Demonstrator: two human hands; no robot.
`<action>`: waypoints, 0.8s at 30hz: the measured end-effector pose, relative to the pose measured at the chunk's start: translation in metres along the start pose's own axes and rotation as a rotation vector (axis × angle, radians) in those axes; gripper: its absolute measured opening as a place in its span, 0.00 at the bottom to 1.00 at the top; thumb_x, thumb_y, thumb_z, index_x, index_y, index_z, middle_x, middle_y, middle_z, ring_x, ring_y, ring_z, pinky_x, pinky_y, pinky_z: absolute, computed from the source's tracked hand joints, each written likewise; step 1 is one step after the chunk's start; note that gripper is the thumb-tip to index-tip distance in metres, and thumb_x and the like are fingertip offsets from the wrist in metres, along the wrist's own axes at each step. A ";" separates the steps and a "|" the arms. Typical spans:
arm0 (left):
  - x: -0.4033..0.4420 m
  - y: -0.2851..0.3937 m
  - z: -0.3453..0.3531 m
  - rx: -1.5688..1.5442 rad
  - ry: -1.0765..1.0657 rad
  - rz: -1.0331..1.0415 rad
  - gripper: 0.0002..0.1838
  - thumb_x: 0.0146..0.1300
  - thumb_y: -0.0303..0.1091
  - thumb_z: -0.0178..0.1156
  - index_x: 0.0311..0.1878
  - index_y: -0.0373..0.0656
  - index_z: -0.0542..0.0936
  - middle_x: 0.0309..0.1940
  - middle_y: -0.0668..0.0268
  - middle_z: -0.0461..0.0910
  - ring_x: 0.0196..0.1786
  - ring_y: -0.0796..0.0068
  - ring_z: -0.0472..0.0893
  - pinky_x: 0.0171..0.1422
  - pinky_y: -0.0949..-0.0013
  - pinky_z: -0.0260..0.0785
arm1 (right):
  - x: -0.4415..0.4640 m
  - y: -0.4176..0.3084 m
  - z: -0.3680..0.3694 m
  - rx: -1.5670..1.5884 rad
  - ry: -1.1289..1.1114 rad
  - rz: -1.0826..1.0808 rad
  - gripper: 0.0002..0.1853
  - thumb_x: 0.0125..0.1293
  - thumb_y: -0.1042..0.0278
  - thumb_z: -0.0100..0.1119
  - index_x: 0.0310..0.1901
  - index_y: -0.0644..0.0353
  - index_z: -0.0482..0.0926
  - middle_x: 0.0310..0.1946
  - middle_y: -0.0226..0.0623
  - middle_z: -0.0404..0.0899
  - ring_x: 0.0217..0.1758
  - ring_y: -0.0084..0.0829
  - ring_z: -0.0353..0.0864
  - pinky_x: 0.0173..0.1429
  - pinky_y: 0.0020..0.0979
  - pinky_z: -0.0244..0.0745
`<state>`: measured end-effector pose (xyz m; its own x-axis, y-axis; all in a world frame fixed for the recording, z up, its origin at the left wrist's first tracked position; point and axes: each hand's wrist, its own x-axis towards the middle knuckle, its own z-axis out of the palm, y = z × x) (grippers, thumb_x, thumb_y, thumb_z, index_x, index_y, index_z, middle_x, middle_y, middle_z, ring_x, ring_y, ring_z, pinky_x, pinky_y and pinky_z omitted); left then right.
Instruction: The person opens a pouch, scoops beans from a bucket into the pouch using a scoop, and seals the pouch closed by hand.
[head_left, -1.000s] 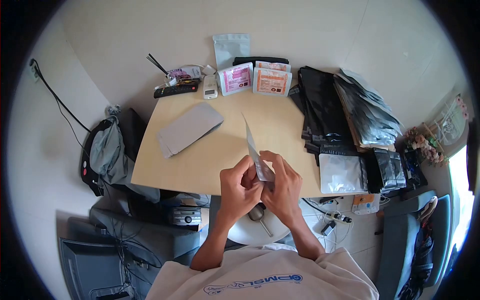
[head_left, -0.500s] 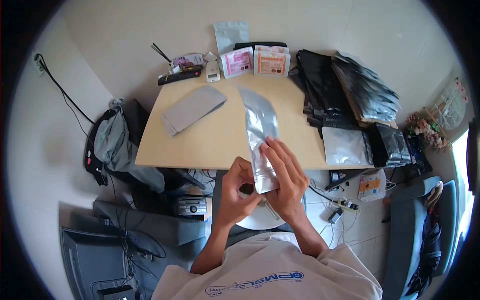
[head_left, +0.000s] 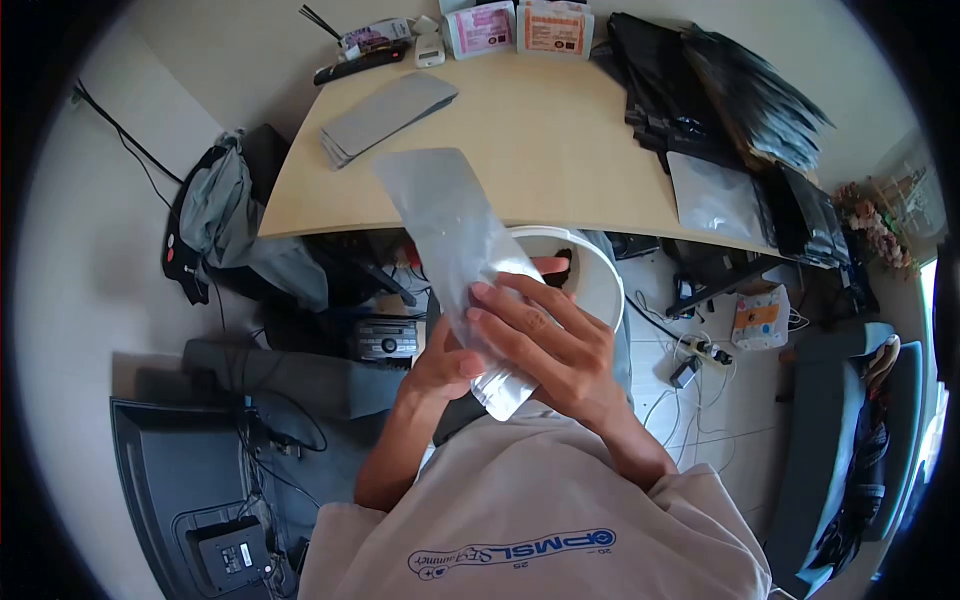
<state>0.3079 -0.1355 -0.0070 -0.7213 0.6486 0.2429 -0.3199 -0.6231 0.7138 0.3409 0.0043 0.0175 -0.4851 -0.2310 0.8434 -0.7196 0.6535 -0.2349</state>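
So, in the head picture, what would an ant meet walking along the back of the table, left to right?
Black remote, white remote, pink-label pouch, orange-label pouch, black bags.

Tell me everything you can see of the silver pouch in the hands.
The silver pouch is long, narrow and foil-like, glossiest at its near end, with no print visible. It slants, far end leftward, off the table. Fingers of the right hand lie across its lower half; the left hand is partly behind it, thumb at its left edge.

Tbl (head_left: 540, 150) room btwn pouch stack (head_left: 385, 115) & blk bags (head_left: 665, 85); held pouch (head_left: 435, 210) part-blocks tub (head_left: 603, 285).
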 end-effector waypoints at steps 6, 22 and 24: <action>-0.053 -0.027 0.008 -0.007 0.426 0.033 0.57 0.47 0.61 0.69 0.74 0.40 0.54 0.72 0.53 0.59 0.72 0.62 0.64 0.74 0.57 0.58 | -0.014 -0.007 0.011 -0.055 0.105 -0.015 0.20 0.44 0.72 0.62 0.44 0.60 0.81 0.47 0.39 0.82 0.44 0.36 0.84 0.41 0.30 0.81; -0.083 -0.025 -0.008 -0.807 0.318 0.169 0.54 0.57 0.76 0.52 0.73 0.40 0.58 0.70 0.50 0.61 0.71 0.55 0.62 0.74 0.48 0.53 | -0.031 -0.057 0.002 0.206 -0.027 -0.041 0.17 0.39 0.82 0.64 0.37 0.66 0.79 0.39 0.42 0.80 0.41 0.42 0.81 0.41 0.35 0.77; -0.082 -0.028 -0.007 -0.588 0.217 0.243 0.56 0.57 0.77 0.49 0.73 0.37 0.56 0.69 0.48 0.61 0.71 0.52 0.62 0.74 0.47 0.55 | -0.030 -0.073 0.003 0.232 -0.104 -0.127 0.16 0.40 0.80 0.64 0.36 0.68 0.79 0.39 0.43 0.80 0.41 0.42 0.81 0.42 0.36 0.77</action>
<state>0.3714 -0.1741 -0.0514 -0.9024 0.3958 0.1703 -0.3701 -0.9144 0.1639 0.4063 -0.0388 0.0080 -0.4235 -0.3811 0.8218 -0.8667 0.4345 -0.2451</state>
